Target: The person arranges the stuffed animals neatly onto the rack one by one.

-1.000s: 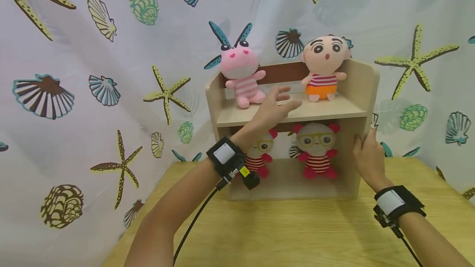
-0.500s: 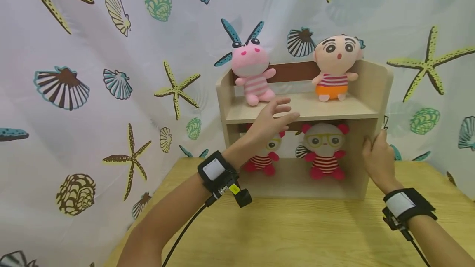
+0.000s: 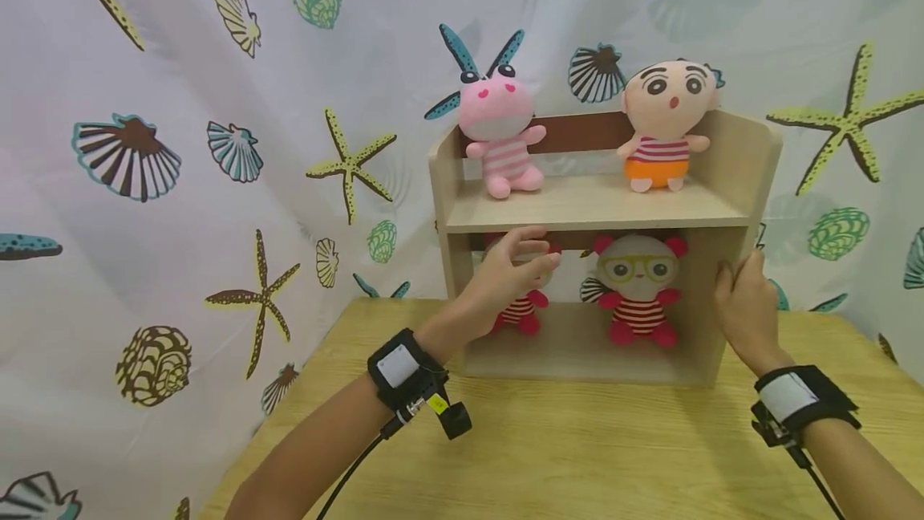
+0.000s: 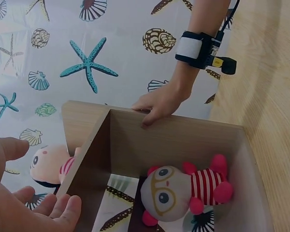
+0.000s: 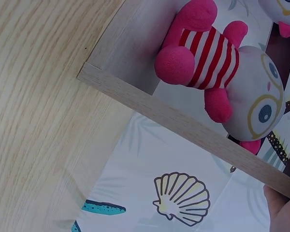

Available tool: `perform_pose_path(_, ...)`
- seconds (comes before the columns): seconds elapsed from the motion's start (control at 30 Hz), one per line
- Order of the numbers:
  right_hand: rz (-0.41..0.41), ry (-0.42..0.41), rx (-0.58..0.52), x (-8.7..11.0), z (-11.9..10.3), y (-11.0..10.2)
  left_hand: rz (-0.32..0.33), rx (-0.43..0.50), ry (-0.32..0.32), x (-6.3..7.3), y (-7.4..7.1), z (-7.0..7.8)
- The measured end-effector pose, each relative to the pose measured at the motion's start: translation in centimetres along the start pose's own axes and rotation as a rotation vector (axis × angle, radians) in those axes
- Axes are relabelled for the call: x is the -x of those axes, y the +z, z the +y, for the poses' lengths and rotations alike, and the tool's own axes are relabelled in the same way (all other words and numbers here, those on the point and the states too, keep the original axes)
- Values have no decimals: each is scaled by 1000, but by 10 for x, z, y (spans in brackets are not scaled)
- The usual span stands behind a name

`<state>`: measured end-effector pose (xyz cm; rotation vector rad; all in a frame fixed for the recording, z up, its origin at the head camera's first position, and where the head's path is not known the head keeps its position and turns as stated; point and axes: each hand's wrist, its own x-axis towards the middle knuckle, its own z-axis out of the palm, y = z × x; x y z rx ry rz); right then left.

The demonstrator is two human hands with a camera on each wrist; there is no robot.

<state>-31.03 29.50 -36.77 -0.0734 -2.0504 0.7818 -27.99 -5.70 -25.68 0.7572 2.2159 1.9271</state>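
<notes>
A two-level wooden shelf [image 3: 592, 225] stands on the table. My right hand [image 3: 749, 313] grips the front edge of its right side panel, with the thumb on the inner face, as the left wrist view shows. My left hand [image 3: 508, 279] holds nothing. Its fingers are loosely spread in front of the lower level, overlapping the left panda plush [image 3: 521, 310] in the head view and hiding much of it. Beside that one sits a second panda plush [image 3: 638, 287] with yellow glasses and a red-striped body. On the upper level are a pink plush [image 3: 498, 131] and a boy doll [image 3: 664, 123] in orange shorts.
Behind the shelf hangs a white curtain [image 3: 173, 263] printed with shells and starfish. The wooden table [image 3: 577, 448] extends in front of the shelf and to both sides. A cable [image 3: 351, 472] trails from the left wrist camera.
My left hand has come down from the upper board's height to the front of the lower level. My right hand keeps its grip on the side panel. The head view has shifted slightly.
</notes>
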Motion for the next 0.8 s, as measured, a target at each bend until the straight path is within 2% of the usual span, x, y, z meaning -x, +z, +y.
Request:
perform_pose_path(0.13, 14, -12, 0, -1, 0, -2, 14, 8, -41, 8, 0, -12)
perform_pose_path(0.27, 26, -21, 0, -3, 0, -5, 39, 65, -68, 11, 3, -25)
perform_pose_path(0.47, 1, 27, -7, -1, -1, -9, 50, 115, -91, 17, 9, -40)
perform_pose_path(0.7, -25, 126, -35, 1, -3, -20, 48, 114, -59, 18, 13, -44)
perform_pose_path(0.8, -47, 134, -38, 8, -5, -23, 64, 97, -41, 20, 13, -44)
